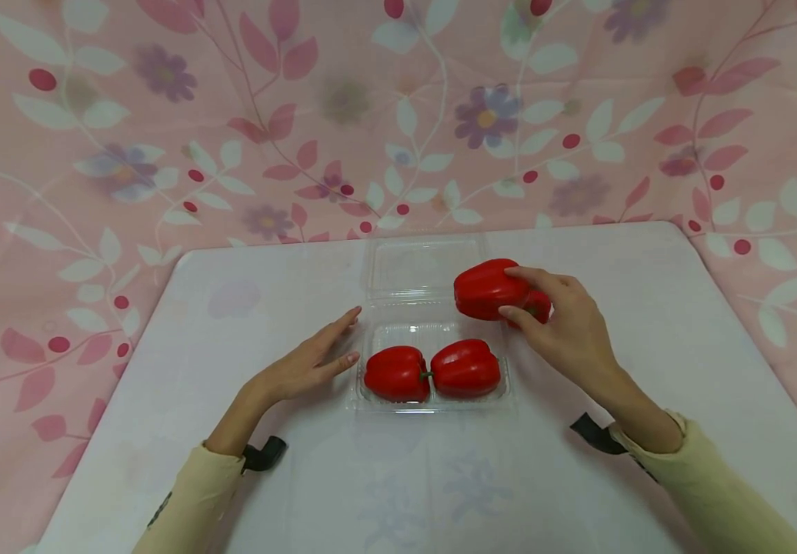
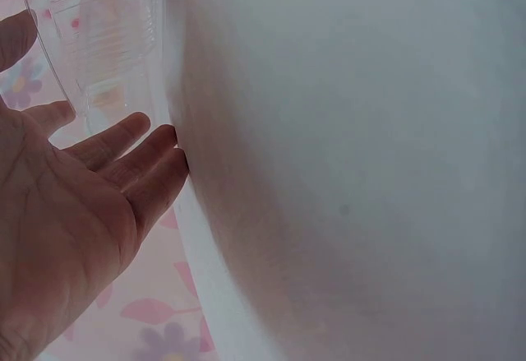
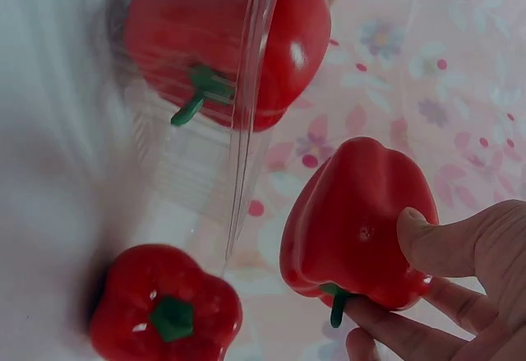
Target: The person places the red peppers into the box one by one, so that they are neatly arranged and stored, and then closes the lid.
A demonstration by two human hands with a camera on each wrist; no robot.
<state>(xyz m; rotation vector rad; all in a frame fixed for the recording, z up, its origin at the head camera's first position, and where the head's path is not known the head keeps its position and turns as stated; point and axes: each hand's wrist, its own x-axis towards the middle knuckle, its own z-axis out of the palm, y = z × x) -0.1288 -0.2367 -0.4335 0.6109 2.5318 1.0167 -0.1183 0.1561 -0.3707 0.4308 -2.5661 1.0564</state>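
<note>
My right hand [image 1: 568, 323] grips a red bell pepper [image 1: 487, 289] between thumb and fingers, over the right rear part of a clear plastic container [image 1: 433, 408]. In the right wrist view, the held bell pepper [image 3: 357, 221] shows its green stem pointing down. Two more red bell peppers, a left one [image 1: 396, 374] and a right one [image 1: 466, 368], lie side by side in the container's front. Another red bell pepper [image 3: 164, 303] sits on the table beside the container, partly hidden by my hand in the head view. My left hand [image 1: 305, 365], fingers extended, is at the container's left side.
The container's clear lid [image 1: 428, 265] lies folded back toward the table's far edge. A white cloth with faint floral marks covers the table [image 1: 288, 492]. Behind it hangs a pink floral cloth [image 1: 398, 115]. Black straps [image 1: 265, 454] are on both wrists.
</note>
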